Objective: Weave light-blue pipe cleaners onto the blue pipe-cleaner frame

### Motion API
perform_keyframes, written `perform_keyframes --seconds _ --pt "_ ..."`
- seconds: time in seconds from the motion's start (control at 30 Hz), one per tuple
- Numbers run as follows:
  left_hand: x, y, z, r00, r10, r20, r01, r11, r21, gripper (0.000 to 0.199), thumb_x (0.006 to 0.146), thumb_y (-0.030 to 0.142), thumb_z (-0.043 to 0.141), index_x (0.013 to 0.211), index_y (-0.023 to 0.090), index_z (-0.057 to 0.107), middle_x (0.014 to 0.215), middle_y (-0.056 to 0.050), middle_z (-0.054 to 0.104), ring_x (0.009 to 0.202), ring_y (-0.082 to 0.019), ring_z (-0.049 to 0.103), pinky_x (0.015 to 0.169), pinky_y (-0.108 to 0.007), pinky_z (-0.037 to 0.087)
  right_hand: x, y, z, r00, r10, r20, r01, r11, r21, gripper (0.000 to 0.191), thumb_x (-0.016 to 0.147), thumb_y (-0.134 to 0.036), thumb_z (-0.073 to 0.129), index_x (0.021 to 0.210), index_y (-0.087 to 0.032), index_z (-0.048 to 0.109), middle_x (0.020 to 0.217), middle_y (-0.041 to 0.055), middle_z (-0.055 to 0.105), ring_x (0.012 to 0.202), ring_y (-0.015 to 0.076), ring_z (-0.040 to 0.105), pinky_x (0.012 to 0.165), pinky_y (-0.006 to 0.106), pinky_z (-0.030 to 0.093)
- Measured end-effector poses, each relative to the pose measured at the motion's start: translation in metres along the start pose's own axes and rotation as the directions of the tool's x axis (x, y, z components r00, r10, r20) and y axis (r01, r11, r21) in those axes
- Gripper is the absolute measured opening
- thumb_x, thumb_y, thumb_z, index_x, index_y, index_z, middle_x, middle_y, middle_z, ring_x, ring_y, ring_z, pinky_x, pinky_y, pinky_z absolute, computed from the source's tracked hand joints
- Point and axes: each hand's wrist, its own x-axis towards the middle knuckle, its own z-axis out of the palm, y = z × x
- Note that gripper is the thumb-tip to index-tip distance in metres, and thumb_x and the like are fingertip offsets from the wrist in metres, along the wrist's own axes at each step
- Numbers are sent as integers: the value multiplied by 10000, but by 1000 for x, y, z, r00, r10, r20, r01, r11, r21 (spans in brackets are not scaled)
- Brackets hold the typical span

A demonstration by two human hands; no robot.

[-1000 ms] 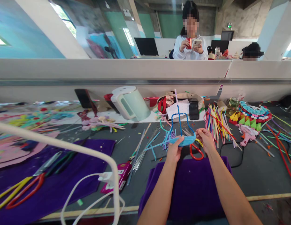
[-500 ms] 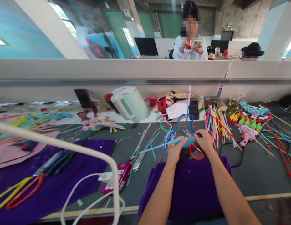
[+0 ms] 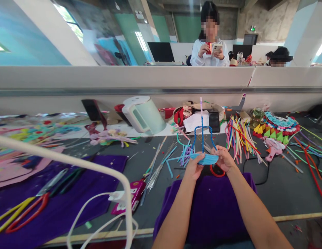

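Observation:
Both my hands grip a pipe-cleaner frame above the dark table. Its light blue band [image 3: 208, 159] faces me, made of rows of pipe cleaner laid side by side. Dark blue arched pipe cleaners [image 3: 202, 140] rise from that band to an upright stem with a pale lilac tip [image 3: 201, 103]. My left hand [image 3: 194, 167] pinches the band's left end, where a loose light blue strand trails leftward. At the right end, the fingers of my right hand [image 3: 225, 159] close on the band near the foot of the arch. Just below lies a red looped handle [image 3: 218, 175], partly hidden.
Purple cloth [image 3: 215, 207] lies under my forearms. Left are large scissors [image 3: 27, 207], a white tube [image 3: 98, 160] and a leaning kettle [image 3: 148, 116]. Right are bundled pipe cleaners [image 3: 239, 138] and a pink glue gun [image 3: 274, 147]. A person [image 3: 210, 52] holds a phone beyond the partition.
The pipe-cleaner frame has turned, so the band's broad face shows and the stem's tip sits further left. My right hand has shifted slightly lower. Both hands keep their hold.

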Motion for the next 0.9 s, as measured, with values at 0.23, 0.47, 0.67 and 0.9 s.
perform_keyframes --seconds 0.23,0.47,0.67,0.9 --pt "9 3 -4 974 118 -196 -132 989 -61 294 508 169 825 746 154 655 683 5 704 559 -119 641 537 -214 508 13 4 -15 976 -18 -215 7 999 -51 342 702 -478 699 817 -157 667 700 11 638 567 85 538 570 206 466" --pt "8 1 -3 969 159 -190 -160 987 10 320 514 206 837 776 134 667 678 -11 698 550 -123 633 523 -219 503 10 10 -9 981 -116 -157 69 958 -277 306 708 -440 704 800 -155 645 485 -76 462 391 27 342 339 134 205" --pt "8 2 -1 963 209 -170 -199 977 70 359 552 299 825 838 132 687 645 -11 673 525 -118 608 503 -215 488 14 14 -15 958 -203 -202 128 934 -332 296 731 -445 677 758 -159 607 481 -63 501 366 38 384 357 157 281" --pt "17 5 -11 879 386 -280 -355 922 156 342 563 398 803 749 128 707 669 -50 683 506 -123 594 428 -189 438 20 12 -26 940 -237 -244 141 924 -354 298 713 -451 684 746 -166 603 475 -62 505 384 58 417 384 175 330"
